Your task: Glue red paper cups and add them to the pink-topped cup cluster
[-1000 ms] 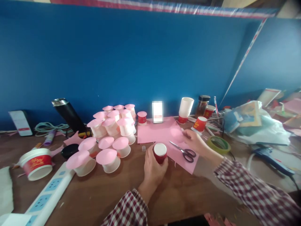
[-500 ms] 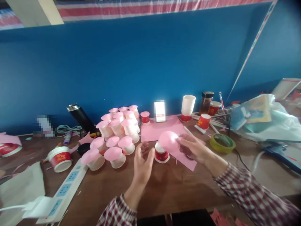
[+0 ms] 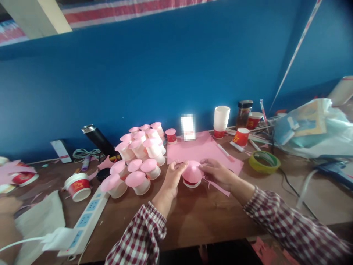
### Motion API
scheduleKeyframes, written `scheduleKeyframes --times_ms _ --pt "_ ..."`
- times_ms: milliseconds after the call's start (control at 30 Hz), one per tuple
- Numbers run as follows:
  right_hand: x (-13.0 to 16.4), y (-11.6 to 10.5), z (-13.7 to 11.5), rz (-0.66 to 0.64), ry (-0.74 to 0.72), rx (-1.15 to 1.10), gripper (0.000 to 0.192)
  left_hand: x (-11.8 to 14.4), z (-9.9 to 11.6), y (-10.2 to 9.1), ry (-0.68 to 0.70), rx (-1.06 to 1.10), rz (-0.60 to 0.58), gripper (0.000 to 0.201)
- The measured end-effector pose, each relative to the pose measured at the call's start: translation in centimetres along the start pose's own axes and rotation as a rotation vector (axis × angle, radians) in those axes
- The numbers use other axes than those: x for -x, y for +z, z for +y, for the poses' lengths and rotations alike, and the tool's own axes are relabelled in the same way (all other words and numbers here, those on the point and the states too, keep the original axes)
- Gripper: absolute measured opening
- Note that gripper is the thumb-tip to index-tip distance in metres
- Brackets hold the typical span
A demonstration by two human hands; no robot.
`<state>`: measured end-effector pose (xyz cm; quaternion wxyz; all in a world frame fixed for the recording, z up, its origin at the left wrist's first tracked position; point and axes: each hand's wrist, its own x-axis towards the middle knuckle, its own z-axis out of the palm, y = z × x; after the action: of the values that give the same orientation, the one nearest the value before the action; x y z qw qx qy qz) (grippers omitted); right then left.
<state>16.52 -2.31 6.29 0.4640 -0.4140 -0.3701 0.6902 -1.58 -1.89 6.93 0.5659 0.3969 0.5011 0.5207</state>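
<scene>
This looks like a craft workroom — a wooden table (image 3: pixel 209 217) set against a plain blue partition wall (image 3: pixel 154 77). Rows of finished pink-topped paper cups (image 3: pixel 139 154), a pink paper sheet (image 3: pixel 201 151), a tape roll (image 3: pixel 264 162), a glue gun (image 3: pixel 335 173) and a power strip (image 3: pixel 88 217) crowd it — repeated handmade assembly work.

A brown wooden counter (image 3: pixel 209 221) carries a cluster of upturned white paper cups topped with pink paper discs (image 3: pixel 139 154), a flat pink paper sheet (image 3: pixel 201 149), a green roll of tape (image 3: pixel 264 162), a white power strip (image 3: pixel 88 217), a red-and-white paper tub (image 3: pixel 78 186), a black steel flask (image 3: pixel 98 140) lying tilted, a stack of white paper cups (image 3: pixel 221 120) and a brown glass jar with a black lid (image 3: pixel 243 113).
</scene>
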Motion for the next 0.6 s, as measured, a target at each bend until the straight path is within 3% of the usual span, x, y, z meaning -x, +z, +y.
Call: scheduleKeyframes --times_ms 600 --pt "-0.6 0.0 1.4 0.015 -0.065 0.085 0.041 -0.4 -1.4 0.5 -0.062 0.035 0.064 0.061"
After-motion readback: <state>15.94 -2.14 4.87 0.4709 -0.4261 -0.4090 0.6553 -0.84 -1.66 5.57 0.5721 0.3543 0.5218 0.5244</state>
